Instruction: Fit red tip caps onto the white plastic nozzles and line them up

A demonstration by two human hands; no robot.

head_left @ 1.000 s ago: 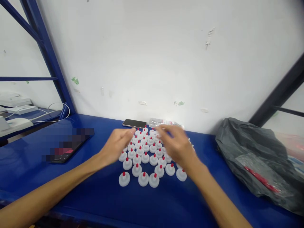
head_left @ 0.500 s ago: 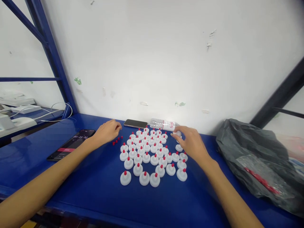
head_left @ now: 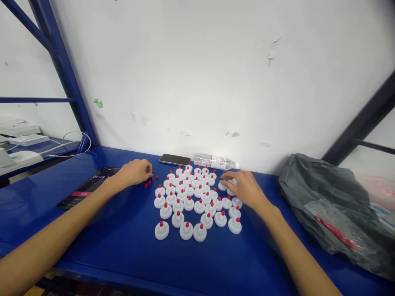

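Many white domed caps point(head_left: 189, 204), most with a small red tip, stand grouped on the blue table. My left hand point(head_left: 137, 171) is curled with its fingertips pinched, just behind a few loose red tips point(head_left: 149, 183); whatever is between the fingers is hidden. On the group's right side, my right hand point(head_left: 245, 187) has thumb and forefinger at the top of a white cap without a red tip point(head_left: 222, 186). Two more white caps lie partly under this hand, one being a plain cap point(head_left: 231, 192).
A dark phone point(head_left: 175, 159) and a clear water bottle point(head_left: 214, 161) lie by the wall. Another phone showing a timer point(head_left: 88, 187) rests beyond my left forearm. A black plastic bag point(head_left: 308, 185) with a clear packet of red pieces point(head_left: 336, 232) is at right.
My left hand has moved slightly left and down towards the loose red tips. My right hand has come lower, uncovering the bottle's end, and a white cap now shows at its fingertips.
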